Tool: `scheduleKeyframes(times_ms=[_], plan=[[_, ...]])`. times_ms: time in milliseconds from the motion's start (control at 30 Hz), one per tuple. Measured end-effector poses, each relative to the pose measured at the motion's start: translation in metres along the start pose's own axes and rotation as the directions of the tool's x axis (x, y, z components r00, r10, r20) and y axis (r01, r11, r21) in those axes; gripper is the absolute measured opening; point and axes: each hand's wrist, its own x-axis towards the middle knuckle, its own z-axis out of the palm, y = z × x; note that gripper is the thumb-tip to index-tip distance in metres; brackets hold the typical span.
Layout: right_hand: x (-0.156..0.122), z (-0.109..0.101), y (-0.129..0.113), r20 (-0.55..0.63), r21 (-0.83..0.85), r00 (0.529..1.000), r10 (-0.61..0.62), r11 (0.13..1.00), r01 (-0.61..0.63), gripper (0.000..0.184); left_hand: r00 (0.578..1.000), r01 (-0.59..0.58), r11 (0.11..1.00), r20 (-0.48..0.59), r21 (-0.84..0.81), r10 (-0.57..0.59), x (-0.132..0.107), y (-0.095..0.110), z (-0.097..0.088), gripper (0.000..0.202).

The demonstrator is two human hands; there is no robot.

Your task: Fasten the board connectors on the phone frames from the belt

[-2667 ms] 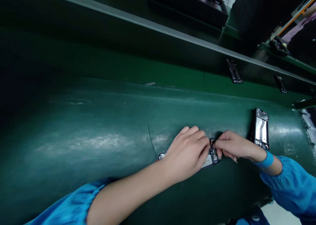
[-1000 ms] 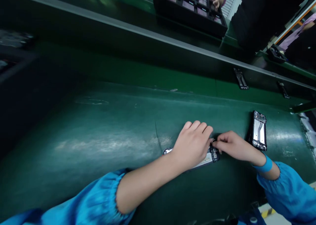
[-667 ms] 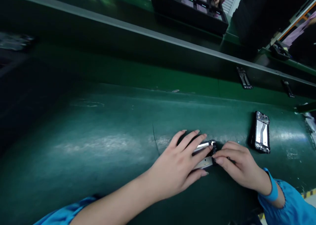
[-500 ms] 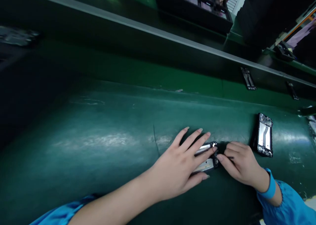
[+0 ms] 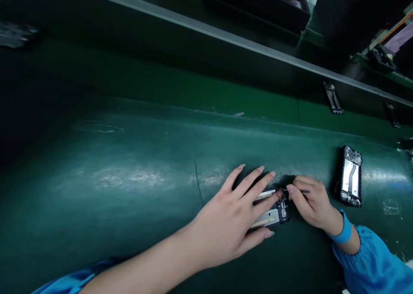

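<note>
Steadied an already opened, still uncovered phone (image 5: pixel 271 215) right of lower centre under a spread left hand (image 5: pixel 230 214), with a thin tool (image 5: pixel 304 192) pinched in the right hand (image 5: pixel 312 204) at its end.

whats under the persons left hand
Under the left hand is an opened phone frame. Silver areas show between the spread fingers, and its end with small dark parts sticks out towards the right hand. The rest is covered and can't be seen.
</note>
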Motion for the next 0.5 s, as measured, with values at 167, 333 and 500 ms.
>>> scheduleKeyframes(times_ms=[167, 333, 500], plan=[[-0.001, 0.002, 0.0, -0.019, -0.017, 0.997, 0.07, 0.997, -0.07, 0.046, 0.999, 0.007, 1.0, -0.04, -0.02, -0.008, 0.0, 0.004, 0.0, 0.052], [0.008, 0.003, -0.002, -0.031, 0.006, 0.965, 0.259, 0.966, -0.259, 0.048, 0.996, 0.049, 0.999, -0.079, -0.02, -0.05, -0.001, 0.008, 0.002, 0.049], [0.026, -0.01, -0.002, 0.216, 0.153, 0.843, 0.493, 0.835, -0.528, 0.049, 0.995, 0.043, 0.999, -0.091, -0.011, -0.044, -0.002, 0.006, 0.005, 0.049]])
